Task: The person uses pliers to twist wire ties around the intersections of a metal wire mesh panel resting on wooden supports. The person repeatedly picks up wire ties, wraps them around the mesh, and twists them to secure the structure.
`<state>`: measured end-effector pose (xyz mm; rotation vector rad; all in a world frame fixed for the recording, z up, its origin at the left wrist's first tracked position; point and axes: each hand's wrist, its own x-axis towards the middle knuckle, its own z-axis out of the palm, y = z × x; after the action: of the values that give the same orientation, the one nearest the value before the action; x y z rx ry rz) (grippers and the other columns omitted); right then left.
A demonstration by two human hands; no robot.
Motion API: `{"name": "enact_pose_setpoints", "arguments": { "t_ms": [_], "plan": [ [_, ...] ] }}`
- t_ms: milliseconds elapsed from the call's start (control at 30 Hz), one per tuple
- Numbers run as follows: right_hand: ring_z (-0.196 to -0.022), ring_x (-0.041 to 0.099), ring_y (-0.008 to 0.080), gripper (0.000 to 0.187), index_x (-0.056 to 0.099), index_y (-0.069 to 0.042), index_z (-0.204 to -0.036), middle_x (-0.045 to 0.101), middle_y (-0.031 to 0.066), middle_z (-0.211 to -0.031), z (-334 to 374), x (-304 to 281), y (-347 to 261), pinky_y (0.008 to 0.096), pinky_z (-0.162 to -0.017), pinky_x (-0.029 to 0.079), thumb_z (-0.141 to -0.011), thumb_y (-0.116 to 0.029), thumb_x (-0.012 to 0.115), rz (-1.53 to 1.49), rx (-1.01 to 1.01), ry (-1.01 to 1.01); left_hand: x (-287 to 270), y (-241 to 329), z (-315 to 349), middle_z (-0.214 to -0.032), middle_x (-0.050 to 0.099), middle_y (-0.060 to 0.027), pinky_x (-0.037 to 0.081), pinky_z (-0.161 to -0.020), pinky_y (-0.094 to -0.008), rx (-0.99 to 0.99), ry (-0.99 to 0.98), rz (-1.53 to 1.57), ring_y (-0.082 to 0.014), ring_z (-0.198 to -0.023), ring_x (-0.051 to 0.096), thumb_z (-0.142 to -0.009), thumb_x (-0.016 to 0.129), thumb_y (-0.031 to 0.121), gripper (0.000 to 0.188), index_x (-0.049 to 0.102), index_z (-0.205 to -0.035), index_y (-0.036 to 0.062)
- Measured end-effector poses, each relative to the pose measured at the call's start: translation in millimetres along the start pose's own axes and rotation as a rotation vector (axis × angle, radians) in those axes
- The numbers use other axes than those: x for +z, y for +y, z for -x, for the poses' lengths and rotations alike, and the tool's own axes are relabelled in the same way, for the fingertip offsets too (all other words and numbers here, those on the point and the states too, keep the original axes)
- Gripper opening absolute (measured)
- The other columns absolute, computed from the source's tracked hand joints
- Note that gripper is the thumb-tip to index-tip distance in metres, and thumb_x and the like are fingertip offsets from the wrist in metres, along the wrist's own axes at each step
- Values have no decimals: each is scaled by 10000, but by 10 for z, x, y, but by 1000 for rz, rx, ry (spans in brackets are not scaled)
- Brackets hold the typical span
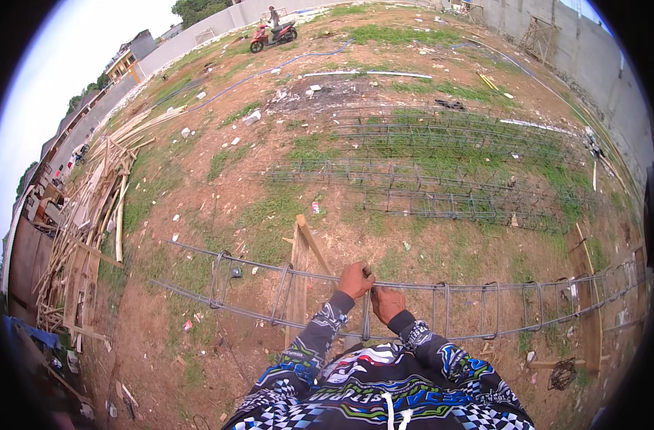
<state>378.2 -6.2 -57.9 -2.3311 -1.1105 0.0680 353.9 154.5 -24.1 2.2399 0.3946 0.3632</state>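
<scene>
A long rebar cage (407, 286) of steel bars with square stirrups lies across in front of me. Both hands meet at its far bar, where one stirrup (366, 317) crosses it. My left hand (355, 279) is over the bar, with thumb and fingers pinched together. Just right of it and slightly nearer, my right hand (388, 304) is closed beside the same stirrup. Whatever lies between the fingertips is too small or hidden to make out. A wooden trestle (297, 269) stands under the cage to the left; an upright board (588, 308) supports it at the right.
Beyond the cage, several finished rebar cages (427, 172) lie on grass. Timber is piled (101, 193) at the left. A coil of dark wire (562, 374) rests at the lower right. Far off, a person (274, 17) is by a red motorbike (272, 36). A grey wall (592, 64) bounds the right.
</scene>
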Motion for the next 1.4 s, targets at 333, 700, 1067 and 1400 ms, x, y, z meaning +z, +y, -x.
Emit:
{"name": "enact_pose_setpoints", "arguments": {
  "t_ms": [333,700,1067,1400],
  "plan": [
    [-664,594,378,111,626,-56,-799,603,183,-677,-58,-633,-224,486,-628,468,-804,-166,615,21,-211,-9,-132,90,248,-855,682,-126,403,-939,-441,68,50,-24,-285,-904,635,-790,686,248,215,693,-921,77],
    [-696,668,332,143,714,-121,-774,677,142,-717,-1382,-1054,-188,444,-629,522,-761,-261,689,236,-313,-308,11,37,362,-899,688,-100,233,-1112,-501,-22,91,106,-278,-960,643,-793,647,250,432,574,-1195,109],
    [-703,668,342,257,710,-103,-777,664,164,-697,-848,-943,276,452,-647,521,-739,-357,724,377,-166,-399,287,-189,355,-770,658,-70,237,-1106,-513,87,297,56,-273,-871,634,-850,639,327,245,684,-1026,164],
    [-552,582,300,197,690,-38,-841,580,154,-600,-259,-1142,165,396,-555,454,-806,-230,655,-5,-67,-354,52,-105,404,-890,693,-59,183,-1102,-588,221,63,-74,-277,-897,646,-878,601,331,236,670,-1042,176]
  ]
}}
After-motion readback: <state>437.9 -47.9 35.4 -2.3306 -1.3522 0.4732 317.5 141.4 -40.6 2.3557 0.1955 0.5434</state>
